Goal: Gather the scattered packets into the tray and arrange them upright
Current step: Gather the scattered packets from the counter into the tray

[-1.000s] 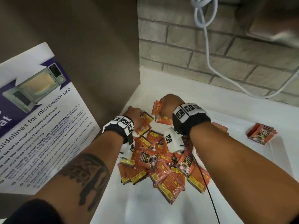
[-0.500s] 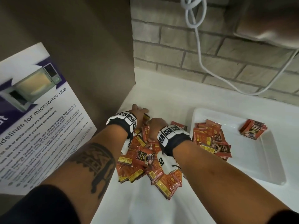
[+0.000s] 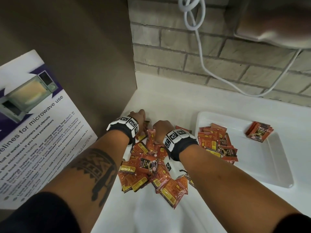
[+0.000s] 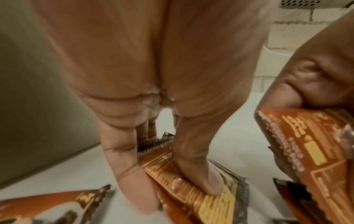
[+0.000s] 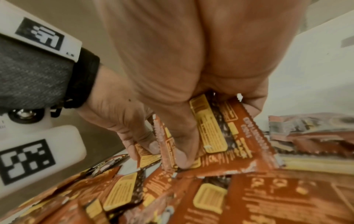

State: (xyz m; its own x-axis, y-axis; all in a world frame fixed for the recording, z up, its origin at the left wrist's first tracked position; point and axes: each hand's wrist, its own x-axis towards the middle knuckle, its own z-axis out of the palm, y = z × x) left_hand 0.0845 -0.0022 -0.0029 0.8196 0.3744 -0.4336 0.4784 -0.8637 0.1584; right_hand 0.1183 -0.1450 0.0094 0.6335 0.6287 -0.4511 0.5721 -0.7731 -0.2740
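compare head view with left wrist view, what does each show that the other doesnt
Only the head view shows the white tray with packets lying flat in it, the microwave poster and the white cable. Only the left wrist view shows the left hand gripping one packet between thumb and fingers. Both show the right hand holding packets, the white counter and the brick wall.
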